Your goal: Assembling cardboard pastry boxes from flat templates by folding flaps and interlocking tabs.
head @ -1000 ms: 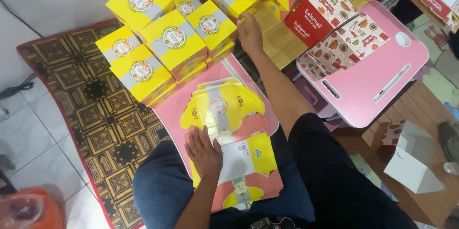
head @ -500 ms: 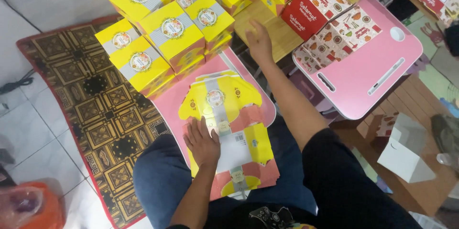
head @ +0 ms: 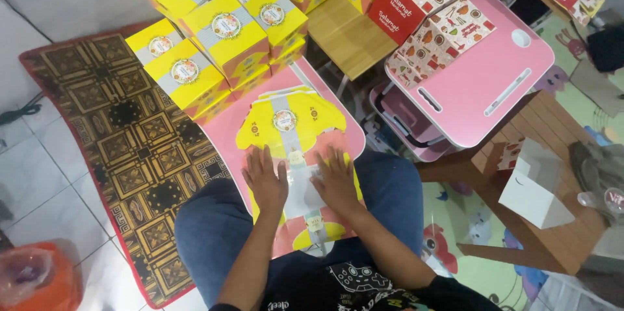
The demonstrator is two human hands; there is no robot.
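A flat, unfolded yellow and grey cardboard box blank (head: 286, 122) lies on a pink lap board (head: 325, 87) across my knees. My left hand (head: 265, 178) presses flat on the blank's left side, fingers spread. My right hand (head: 335, 178) rests flat on its right side, fingers apart. Neither hand grips anything. More blanks seem stacked beneath the top one.
Several folded yellow boxes (head: 214, 31) are piled at the upper left on a patterned brown mat (head: 130, 148). A red box (head: 398, 9) and a patterned box (head: 442, 38) sit near a pink folding table (head: 494, 77). A white carton (head: 533, 187) stands on a wooden table at right.
My right hand has come back from the yellow boxes ahead and now lies flat on the blank beside my left hand. The left hand stayed on the blank.
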